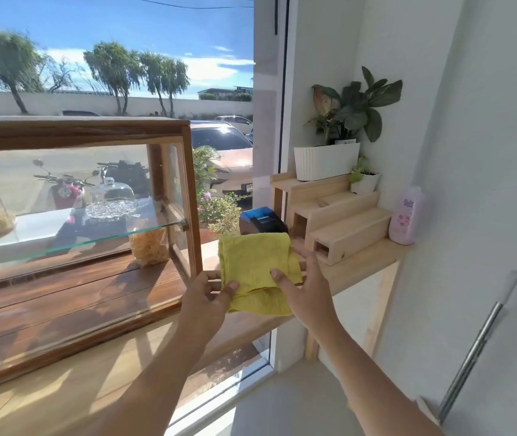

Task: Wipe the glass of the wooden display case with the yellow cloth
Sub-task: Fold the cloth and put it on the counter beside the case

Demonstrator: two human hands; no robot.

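A folded yellow cloth (255, 269) is held up between my two hands, just right of the wooden display case (74, 129). My left hand (206, 294) pinches the cloth's lower left edge with thumb and fingers. My right hand (301, 278) supports its right side, thumb on the front and fingers behind. The case stands on a light wooden counter (354, 265); its front glass (62, 196) faces me. Inside are a glass shelf, a glass cake dome (112, 198) and a bag of yellow snacks (149, 247).
Right of the case stand a blue receipt printer (260, 221), a stepped wooden stand (335, 218) with potted plants (329, 158) and a pink bottle (406, 215). A metal pole (477, 338) leans on the right wall. A large window is behind.
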